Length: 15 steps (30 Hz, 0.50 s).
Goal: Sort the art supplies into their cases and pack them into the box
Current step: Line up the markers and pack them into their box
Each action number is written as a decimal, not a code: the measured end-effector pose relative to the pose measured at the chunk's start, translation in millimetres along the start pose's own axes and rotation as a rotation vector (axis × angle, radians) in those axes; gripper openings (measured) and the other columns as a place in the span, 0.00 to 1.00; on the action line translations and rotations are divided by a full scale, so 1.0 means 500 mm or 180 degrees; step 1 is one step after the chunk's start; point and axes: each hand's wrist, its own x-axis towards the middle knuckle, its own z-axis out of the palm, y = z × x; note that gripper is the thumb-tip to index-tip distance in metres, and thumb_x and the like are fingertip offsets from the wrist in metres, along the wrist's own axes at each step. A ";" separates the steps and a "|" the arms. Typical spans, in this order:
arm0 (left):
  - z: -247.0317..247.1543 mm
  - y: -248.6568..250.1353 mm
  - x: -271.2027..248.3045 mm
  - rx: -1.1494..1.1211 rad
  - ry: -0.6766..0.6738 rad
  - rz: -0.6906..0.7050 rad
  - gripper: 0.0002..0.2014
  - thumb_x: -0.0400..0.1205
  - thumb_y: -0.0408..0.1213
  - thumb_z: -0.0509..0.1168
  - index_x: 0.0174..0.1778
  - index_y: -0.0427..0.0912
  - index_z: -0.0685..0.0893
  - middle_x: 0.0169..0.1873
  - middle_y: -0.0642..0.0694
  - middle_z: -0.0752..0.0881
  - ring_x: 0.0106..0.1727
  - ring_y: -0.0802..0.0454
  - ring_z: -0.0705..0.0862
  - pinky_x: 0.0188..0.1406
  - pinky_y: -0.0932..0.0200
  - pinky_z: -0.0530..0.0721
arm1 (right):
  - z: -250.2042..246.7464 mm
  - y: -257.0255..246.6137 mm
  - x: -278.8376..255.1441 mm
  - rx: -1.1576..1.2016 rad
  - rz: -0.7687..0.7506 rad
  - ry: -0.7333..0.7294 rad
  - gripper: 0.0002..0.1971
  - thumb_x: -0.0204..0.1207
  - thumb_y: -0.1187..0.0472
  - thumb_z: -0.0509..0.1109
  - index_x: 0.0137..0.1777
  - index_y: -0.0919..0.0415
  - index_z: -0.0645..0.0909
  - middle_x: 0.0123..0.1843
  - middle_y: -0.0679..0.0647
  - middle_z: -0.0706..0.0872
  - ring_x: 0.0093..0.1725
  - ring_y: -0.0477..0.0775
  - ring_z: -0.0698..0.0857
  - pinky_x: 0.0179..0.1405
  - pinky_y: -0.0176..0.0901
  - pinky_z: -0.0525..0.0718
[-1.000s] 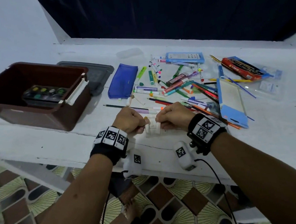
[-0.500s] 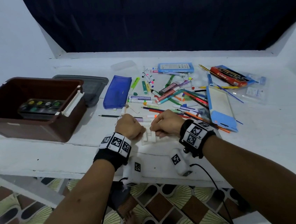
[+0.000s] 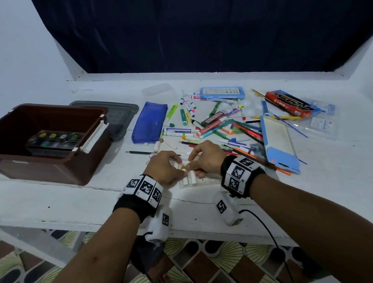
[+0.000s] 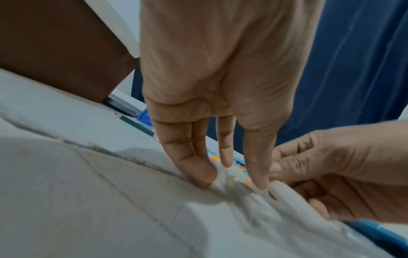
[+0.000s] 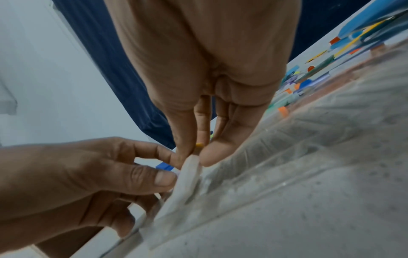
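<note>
lying between both hands [image 3: 184, 163] — a white marker [image 3: 190, 179]

Brown box [image 3: 45, 165], grey lid [image 3: 118, 116], blue pouch [image 3: 149, 122], white worktop [image 3: 323, 186], dark blue curtain [image 3: 214, 23], black-and-white checker-patterned wristbands [image 3: 143, 188], red pencil pack [image 3: 288, 103].

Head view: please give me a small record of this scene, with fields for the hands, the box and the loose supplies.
left hand: fingers press the clear tray
right hand: pinches a white marker at the tray
box: brown, open, paint set inside
loose supplies: markers and pencils scattered behind the hands
blue pouch: flat, beside the grey lid
</note>
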 end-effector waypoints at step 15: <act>-0.011 -0.009 0.008 -0.0423 -0.0209 -0.0069 0.15 0.70 0.31 0.80 0.49 0.45 0.85 0.37 0.48 0.83 0.24 0.50 0.84 0.31 0.57 0.89 | -0.012 0.008 0.007 -0.0449 -0.0110 -0.0396 0.07 0.69 0.72 0.80 0.45 0.69 0.86 0.35 0.63 0.89 0.32 0.55 0.88 0.41 0.49 0.92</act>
